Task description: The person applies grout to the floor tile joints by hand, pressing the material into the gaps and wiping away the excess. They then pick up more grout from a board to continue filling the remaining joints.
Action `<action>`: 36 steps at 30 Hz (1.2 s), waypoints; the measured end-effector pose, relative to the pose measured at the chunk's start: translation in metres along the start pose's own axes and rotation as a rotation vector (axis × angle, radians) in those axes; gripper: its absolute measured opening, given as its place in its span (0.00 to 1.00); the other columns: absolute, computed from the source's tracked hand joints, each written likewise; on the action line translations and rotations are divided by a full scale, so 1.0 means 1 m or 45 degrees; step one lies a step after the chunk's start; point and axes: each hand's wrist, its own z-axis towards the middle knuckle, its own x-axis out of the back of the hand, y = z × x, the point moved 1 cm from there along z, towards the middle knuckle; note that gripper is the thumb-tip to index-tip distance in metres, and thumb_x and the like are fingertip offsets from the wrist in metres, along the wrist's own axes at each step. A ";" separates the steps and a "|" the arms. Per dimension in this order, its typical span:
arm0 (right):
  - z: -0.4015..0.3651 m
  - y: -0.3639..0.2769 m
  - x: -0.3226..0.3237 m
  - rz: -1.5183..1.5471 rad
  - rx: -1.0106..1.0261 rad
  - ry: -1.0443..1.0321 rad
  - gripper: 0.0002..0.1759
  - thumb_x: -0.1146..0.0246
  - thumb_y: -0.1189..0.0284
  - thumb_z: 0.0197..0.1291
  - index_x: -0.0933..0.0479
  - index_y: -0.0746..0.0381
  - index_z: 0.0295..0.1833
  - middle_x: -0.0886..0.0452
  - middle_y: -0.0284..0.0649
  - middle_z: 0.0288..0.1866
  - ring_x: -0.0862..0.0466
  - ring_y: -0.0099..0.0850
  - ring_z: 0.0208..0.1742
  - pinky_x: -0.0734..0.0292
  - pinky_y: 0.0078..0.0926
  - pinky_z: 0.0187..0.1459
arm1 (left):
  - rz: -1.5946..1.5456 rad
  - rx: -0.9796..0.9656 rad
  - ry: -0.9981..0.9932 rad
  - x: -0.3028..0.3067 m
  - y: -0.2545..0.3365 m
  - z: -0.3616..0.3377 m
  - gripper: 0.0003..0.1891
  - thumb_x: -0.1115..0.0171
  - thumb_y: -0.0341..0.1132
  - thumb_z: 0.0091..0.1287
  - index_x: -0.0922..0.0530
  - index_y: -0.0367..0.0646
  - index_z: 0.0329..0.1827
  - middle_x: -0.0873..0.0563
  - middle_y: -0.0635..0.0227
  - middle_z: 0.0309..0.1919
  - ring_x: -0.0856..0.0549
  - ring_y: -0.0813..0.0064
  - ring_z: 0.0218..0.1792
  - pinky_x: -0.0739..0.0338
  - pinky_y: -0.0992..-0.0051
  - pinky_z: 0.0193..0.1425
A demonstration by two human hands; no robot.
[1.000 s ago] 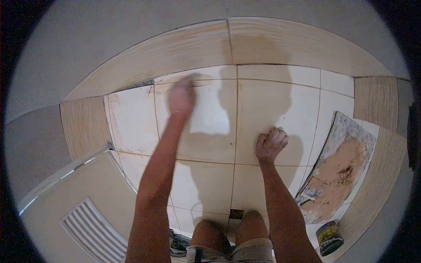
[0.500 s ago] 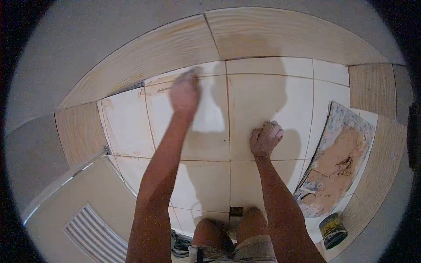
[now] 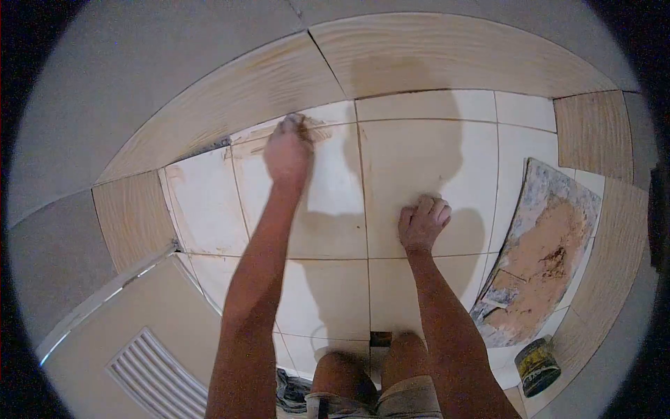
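Note:
My left hand (image 3: 288,153) is closed, pressed low at the back edge of the white floor tiles (image 3: 328,230). Whatever it grips is hidden beneath the fingers. Brownish grout paste (image 3: 321,133) is smeared beside its fingertips, along the joint near the wood-look wall tiles (image 3: 230,98). Farther right, my right hand (image 3: 423,220) rests on a tile with its fingers curled into a fist; nothing shows in it. Pale dust coats its fingers.
A stained board (image 3: 516,209) bearing a mound of pinkish-brown grout (image 3: 530,286) lies at right. Near it stands a dark, yellow-marked can (image 3: 537,366). A pale door with a slatted vent (image 3: 157,373) is at lower left. A small square hole (image 3: 380,339) sits between my knees.
My left hand has shifted slightly left and down along the back joint, and fresh brown smears show to its right. The right hand stays in place. The view has tilted slightly.

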 end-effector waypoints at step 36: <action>0.001 -0.001 0.004 -0.020 0.103 0.115 0.19 0.43 0.66 0.51 0.30 0.65 0.48 0.28 0.56 0.49 0.30 0.53 0.46 0.38 0.51 0.44 | 0.069 -0.370 -0.079 -0.016 0.033 0.000 0.16 0.44 0.32 0.60 0.21 0.44 0.52 0.14 0.56 0.40 0.15 0.57 0.41 0.18 0.61 0.44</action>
